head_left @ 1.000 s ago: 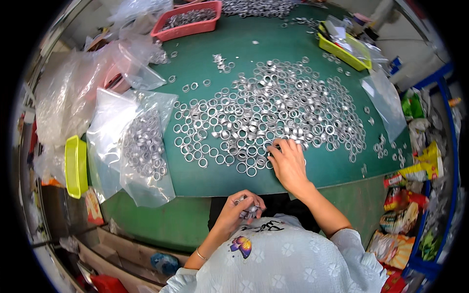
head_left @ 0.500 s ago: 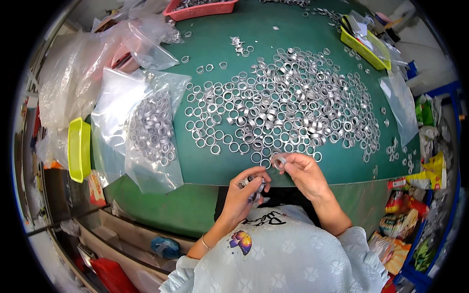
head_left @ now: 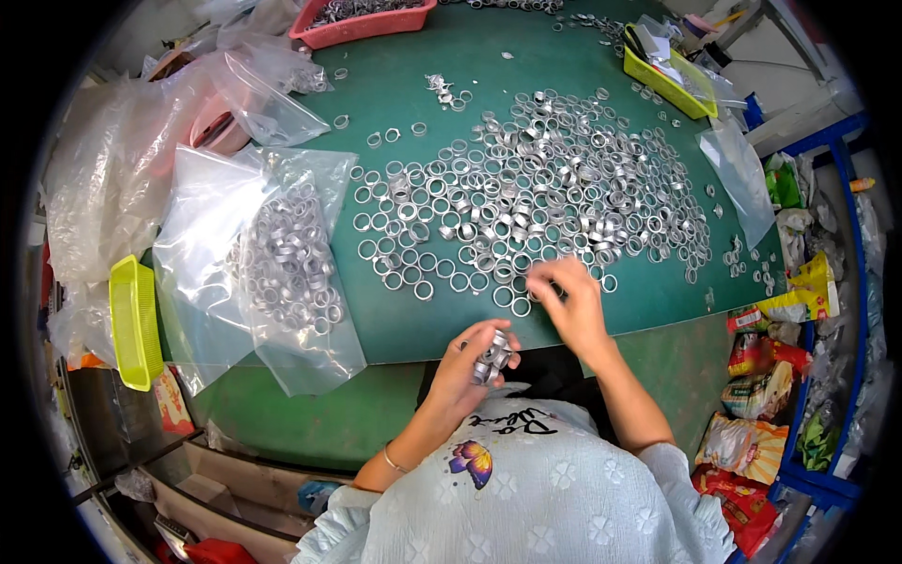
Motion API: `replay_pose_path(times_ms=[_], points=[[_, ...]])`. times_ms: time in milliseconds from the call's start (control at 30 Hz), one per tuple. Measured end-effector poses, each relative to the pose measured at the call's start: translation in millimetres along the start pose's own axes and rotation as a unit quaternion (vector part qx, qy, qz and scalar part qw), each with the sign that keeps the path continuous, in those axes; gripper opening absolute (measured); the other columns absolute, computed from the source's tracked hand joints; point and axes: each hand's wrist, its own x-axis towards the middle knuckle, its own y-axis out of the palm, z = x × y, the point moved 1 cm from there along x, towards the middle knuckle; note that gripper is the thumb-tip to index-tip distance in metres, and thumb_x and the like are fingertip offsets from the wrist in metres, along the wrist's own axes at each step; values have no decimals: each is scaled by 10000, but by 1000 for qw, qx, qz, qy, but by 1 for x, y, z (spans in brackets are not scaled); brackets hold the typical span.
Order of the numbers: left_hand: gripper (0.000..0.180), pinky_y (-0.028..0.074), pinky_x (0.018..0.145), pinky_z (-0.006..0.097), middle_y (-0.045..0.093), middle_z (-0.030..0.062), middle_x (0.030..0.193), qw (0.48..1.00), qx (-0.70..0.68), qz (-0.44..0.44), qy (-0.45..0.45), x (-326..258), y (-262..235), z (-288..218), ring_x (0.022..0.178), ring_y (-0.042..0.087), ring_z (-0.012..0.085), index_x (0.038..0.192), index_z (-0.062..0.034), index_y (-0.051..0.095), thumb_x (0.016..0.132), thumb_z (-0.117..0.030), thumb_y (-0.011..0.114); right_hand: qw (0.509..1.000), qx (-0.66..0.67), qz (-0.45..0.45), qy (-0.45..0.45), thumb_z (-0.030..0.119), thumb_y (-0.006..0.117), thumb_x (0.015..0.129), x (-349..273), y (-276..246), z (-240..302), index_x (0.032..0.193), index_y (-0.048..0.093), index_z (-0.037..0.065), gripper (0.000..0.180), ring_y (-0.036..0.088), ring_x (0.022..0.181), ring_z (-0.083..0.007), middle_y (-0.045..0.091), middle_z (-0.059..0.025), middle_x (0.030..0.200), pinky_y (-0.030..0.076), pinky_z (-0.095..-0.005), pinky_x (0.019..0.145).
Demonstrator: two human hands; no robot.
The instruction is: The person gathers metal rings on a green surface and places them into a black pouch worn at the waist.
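Observation:
Several silvery metal rings [head_left: 492,357] lie bunched in my left hand [head_left: 458,374], whose fingers curl round them just off the table's near edge. My right hand [head_left: 573,305] reaches over the near side of a wide spread of loose metal rings [head_left: 584,226]. Its fingers point down and are blurred, so whether a ring is between them cannot be made out. Left of the spread, a clear plastic bag [head_left: 315,362] lies flat with a heap of similar rings inside.
The green table [head_left: 413,329] carries a pink basket [head_left: 366,28] of metal parts at the back and a yellow-green basket [head_left: 669,80] at far right. Another yellow-green basket [head_left: 136,324] stands left, near piled plastic bags [head_left: 103,179]. Colourful packets [head_left: 752,442] fill a blue rack at right.
My right hand held up a single ring beside my left hand; now it has moved forward over the spread, and that ring is no longer visible in it. The whole view has shifted slightly.

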Motion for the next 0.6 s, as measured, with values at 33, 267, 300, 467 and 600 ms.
replay_pose_path(times_ms=[33,267,300,467,600], points=[[367,416,450,220,605,93,920,1000,-12,3,-6,0,-1,-1,774,599,187,1179,-75,514,923,-338,531,999,-46,-27,6,57,672,763,15,2,-6,890,652,10,137,541,857,-255,631,-89,856,425,-335,747],[380,407,447,226,612,97,946,999,-23,-21,14,2,7,-4,777,596,197,1163,-84,517,941,-389,477,988,-144,-24,-58,73,685,752,53,11,-31,855,660,32,114,518,840,-235,573,-74,914,405,-321,724],[371,425,454,228,620,102,950,999,-37,-12,23,3,6,-2,771,610,195,1165,-74,522,943,-368,477,997,-54,-30,-45,67,675,770,49,7,-34,855,660,35,92,528,846,-202,584,-68,939,403,-301,716],[360,462,472,233,631,110,954,995,-57,34,74,4,1,3,758,628,188,1171,-48,535,936,-319,505,765,577,83,272,123,554,920,18,-11,-27,967,626,20,134,592,840,-148,631,-102,1001,470,-244,712],[365,462,474,236,614,105,957,994,-64,19,91,6,8,7,782,614,184,1179,-38,527,902,-270,579,724,622,124,271,115,529,931,1,-14,-8,1004,613,24,144,608,889,-170,636,-137,1041,482,-245,738]])
